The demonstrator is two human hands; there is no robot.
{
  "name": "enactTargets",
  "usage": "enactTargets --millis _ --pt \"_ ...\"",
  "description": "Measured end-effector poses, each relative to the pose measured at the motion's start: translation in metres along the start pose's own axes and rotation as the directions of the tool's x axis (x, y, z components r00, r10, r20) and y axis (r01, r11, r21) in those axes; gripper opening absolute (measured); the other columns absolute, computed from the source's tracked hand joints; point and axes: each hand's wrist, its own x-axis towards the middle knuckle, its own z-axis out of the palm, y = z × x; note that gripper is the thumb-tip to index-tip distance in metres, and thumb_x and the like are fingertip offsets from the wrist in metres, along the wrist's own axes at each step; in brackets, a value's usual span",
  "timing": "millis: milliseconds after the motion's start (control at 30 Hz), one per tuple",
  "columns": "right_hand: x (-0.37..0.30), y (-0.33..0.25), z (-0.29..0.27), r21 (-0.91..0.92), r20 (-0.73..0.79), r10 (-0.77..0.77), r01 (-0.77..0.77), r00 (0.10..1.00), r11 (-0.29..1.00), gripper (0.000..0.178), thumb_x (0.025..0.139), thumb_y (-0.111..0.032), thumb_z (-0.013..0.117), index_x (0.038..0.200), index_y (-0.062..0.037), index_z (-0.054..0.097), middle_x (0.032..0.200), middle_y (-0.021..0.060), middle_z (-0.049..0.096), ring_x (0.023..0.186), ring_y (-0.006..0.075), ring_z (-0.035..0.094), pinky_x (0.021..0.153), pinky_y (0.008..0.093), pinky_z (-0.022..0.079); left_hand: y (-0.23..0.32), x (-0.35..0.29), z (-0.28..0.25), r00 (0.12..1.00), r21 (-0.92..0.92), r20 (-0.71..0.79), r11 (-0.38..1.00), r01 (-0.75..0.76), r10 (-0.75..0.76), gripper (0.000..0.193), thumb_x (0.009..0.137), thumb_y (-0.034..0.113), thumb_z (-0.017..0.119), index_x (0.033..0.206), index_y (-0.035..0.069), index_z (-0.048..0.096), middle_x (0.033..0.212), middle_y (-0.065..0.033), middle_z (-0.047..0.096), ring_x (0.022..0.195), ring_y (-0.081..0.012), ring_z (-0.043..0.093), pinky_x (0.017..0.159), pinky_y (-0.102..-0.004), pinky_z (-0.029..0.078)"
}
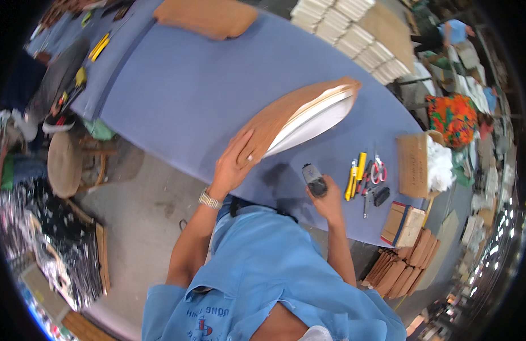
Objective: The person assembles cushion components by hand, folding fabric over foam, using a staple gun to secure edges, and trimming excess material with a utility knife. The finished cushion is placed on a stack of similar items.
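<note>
My left hand (235, 162), with a metal-banded watch at the wrist, grips the near end of a curved brown padded panel (271, 118). The panel is tilted up above the blue-grey table (177, 85), so its white underside (317, 122) faces right. In my right hand (329, 199) is a small grey and black handheld tool (314, 181); its exact kind is not clear. It is held near the table's front edge, below the panel and apart from it. Just to its right lie yellow cutter knives (355, 176) and red-handled scissors (378, 170).
Another brown panel (206, 17) lies at the table's far edge. White stacked pieces (342, 34) stand beyond it. At right are a cardboard box (412, 165) with white stuffing, a smaller box (402, 224) and stacked brown pieces (402, 267). A round stool (65, 165) stands left, near another person (52, 85).
</note>
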Motion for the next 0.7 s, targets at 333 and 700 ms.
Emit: enactTargets --millis 333,700 --pt "0.089 0.036 -0.059 0.171 -0.499 -0.014 0.115 0.867 0.979 0.075 0.086 -0.031 0.078 0.149 -0.0017 0.049 0.142 0.026 0.056 0.126 0.0448 0.059 0.107 0.0507 0.049 0.001 -0.028 0.036 0.991 0.312 0.072 0.941 -0.129 0.112 0.082 0.083 0.011 0.083 0.156 0.009 0.047 0.162 -0.0186 0.045 0.151 -0.0417 0.039 0.119 -0.0471 0.041" --pt "0.187 0.041 -0.06 0.49 -0.532 0.126 0.183 0.837 0.852 0.034 0.104 -0.029 0.058 0.091 0.0023 0.058 0.078 0.0118 0.06 0.075 0.02 0.056 0.071 0.0404 0.045 -0.011 -0.045 -0.004 0.995 -0.052 0.101 0.998 0.024 -0.018 0.077 0.086 0.004 0.079 0.156 0.004 0.046 0.159 -0.0211 0.048 0.147 -0.0358 0.047 0.12 -0.0451 0.04"
